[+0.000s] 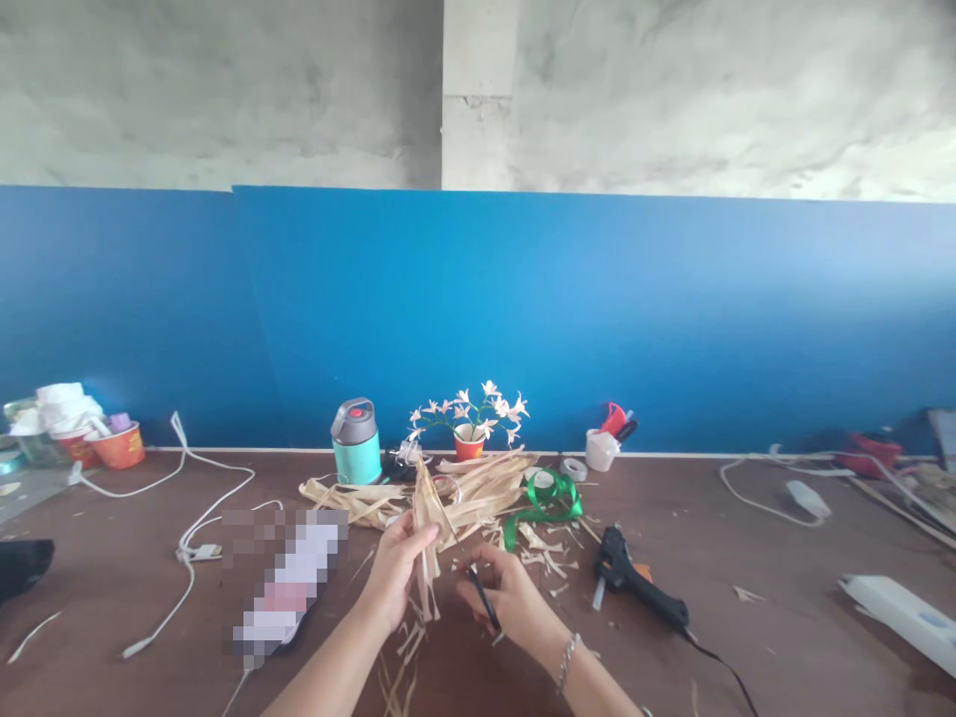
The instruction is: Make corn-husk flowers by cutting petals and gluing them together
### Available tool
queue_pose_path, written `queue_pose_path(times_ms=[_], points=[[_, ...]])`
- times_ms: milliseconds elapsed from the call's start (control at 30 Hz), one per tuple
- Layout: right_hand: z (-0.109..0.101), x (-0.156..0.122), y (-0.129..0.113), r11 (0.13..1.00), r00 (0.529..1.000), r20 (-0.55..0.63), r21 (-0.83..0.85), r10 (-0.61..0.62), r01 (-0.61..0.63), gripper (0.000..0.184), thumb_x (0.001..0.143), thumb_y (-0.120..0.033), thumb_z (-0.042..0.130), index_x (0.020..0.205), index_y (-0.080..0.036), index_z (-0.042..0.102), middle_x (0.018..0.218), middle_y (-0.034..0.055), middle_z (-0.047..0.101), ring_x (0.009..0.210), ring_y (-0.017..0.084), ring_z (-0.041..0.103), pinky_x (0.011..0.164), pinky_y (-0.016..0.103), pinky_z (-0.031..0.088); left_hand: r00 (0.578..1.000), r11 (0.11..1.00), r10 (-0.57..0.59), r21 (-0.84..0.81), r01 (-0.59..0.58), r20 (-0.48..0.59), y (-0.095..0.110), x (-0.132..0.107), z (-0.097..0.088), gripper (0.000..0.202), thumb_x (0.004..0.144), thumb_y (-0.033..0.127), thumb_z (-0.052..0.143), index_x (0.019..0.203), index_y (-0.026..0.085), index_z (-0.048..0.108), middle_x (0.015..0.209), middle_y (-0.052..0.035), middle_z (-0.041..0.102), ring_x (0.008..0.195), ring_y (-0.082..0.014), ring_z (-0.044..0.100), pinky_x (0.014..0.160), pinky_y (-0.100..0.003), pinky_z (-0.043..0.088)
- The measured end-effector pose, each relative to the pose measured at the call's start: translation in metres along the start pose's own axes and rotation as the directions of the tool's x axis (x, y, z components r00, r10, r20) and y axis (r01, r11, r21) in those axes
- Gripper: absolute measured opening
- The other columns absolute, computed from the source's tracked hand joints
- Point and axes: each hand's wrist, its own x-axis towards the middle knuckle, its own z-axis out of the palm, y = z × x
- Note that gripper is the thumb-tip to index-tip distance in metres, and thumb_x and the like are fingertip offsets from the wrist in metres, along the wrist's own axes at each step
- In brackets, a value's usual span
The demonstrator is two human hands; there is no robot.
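My left hand (394,573) is closed on a strip of dried straw-coloured leaf (427,518) and holds it upright over the brown table (784,607). My right hand (508,596) grips small scissors (472,570), whose blades point up at the leaf. Cut leaf scraps (407,647) lie under both hands. A pile of dried leaves (448,493) lies just behind them.
A black glue gun (634,583) with its cord lies to the right. Green ribbon (549,498), a teal flask (357,443), a paper cup of paper flowers (470,423), tape rolls and a white cup stand by the blue wall. White cables (194,518) run on the left.
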Motion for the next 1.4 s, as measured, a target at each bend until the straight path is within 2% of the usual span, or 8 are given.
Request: queue_pose_path(times_ms=[233, 400, 600, 867, 1133, 1400], points=[[0.0, -0.0017, -0.0049, 0.999, 0.999, -0.013, -0.018, 0.034, -0.034, 0.029, 0.063, -0.034, 0.067, 0.082, -0.016, 0.053, 0.041, -0.0091, 0.047, 0.031, 0.004, 0.037, 0.03, 0.015, 0.028, 0.996, 0.991, 0.09, 0.098, -0.087, -0.025, -0.0014, 0.0019, -0.0058, 0.027, 0.062, 0.026, 0.072, 0.086, 0.015, 0.065, 0.071, -0.0021, 0.067, 0.069, -0.017, 0.062, 0.064, -0.023, 0.045], [0.0001, -0.0033, -0.008, 0.998, 0.999, -0.013, -0.03, 0.046, -0.046, 0.029, 0.063, -0.033, 0.066, 0.082, -0.016, 0.053, 0.04, -0.0095, 0.047, 0.03, 0.004, 0.036, 0.03, 0.015, 0.028, 0.995, 0.989, 0.1, 0.112, -0.097, -0.019, -0.0044, 0.0041, -0.0085, 0.028, 0.064, 0.026, 0.07, 0.09, 0.015, 0.064, 0.07, -0.0015, 0.066, 0.071, -0.0179, 0.062, 0.066, -0.024, 0.045], [-0.0007, -0.0014, -0.0045, 0.997, 0.998, -0.014, -0.043, 0.062, -0.062, 0.034, 0.062, -0.035, 0.067, 0.086, -0.015, 0.054, 0.04, -0.0094, 0.048, 0.03, 0.004, 0.037, 0.03, 0.016, 0.03, 0.996, 0.993, 0.092, 0.078, -0.091, -0.003, -0.0034, 0.0033, -0.0041, 0.028, 0.066, 0.03, 0.07, 0.087, 0.014, 0.063, 0.067, -0.0014, 0.062, 0.064, -0.0156, 0.059, 0.059, -0.023, 0.044], [0.0, 0.001, -0.0017, 0.999, 0.999, 0.012, -0.026, 0.039, -0.039, 0.037, 0.063, -0.04, 0.068, 0.087, -0.015, 0.053, 0.043, -0.0083, 0.052, 0.029, 0.004, 0.038, 0.03, 0.015, 0.028, 0.996, 0.987, 0.082, 0.137, -0.086, 0.037, -0.0065, 0.0022, -0.0041, 0.029, 0.065, 0.03, 0.069, 0.087, 0.015, 0.06, 0.065, 0.001, 0.059, 0.053, -0.0113, 0.054, 0.048, -0.02, 0.042], [-0.0009, 0.0001, -0.0012, 0.999, 0.999, 0.013, -0.031, 0.029, -0.029, 0.034, 0.064, -0.037, 0.067, 0.086, -0.016, 0.053, 0.042, -0.0094, 0.05, 0.029, 0.003, 0.035, 0.03, 0.015, 0.027, 0.995, 0.981, 0.101, 0.166, -0.097, -0.018, -0.0059, 0.0039, -0.0048, 0.026, 0.062, 0.03, 0.07, 0.081, 0.016, 0.059, 0.057, 0.0039, 0.056, 0.048, -0.0094, 0.051, 0.046, -0.018, 0.038], [-0.0003, -0.0019, -0.0064, 0.998, 0.999, -0.003, -0.042, 0.05, -0.05, 0.037, 0.061, -0.039, 0.069, 0.085, -0.016, 0.053, 0.04, -0.0098, 0.048, 0.03, 0.004, 0.035, 0.03, 0.015, 0.028, 0.997, 0.989, 0.065, 0.138, -0.059, -0.043, -0.0065, 0.0051, -0.0045, 0.034, 0.059, 0.03, 0.072, 0.086, 0.015, 0.059, 0.058, 0.0031, 0.058, 0.048, -0.0094, 0.05, 0.047, -0.019, 0.038]])
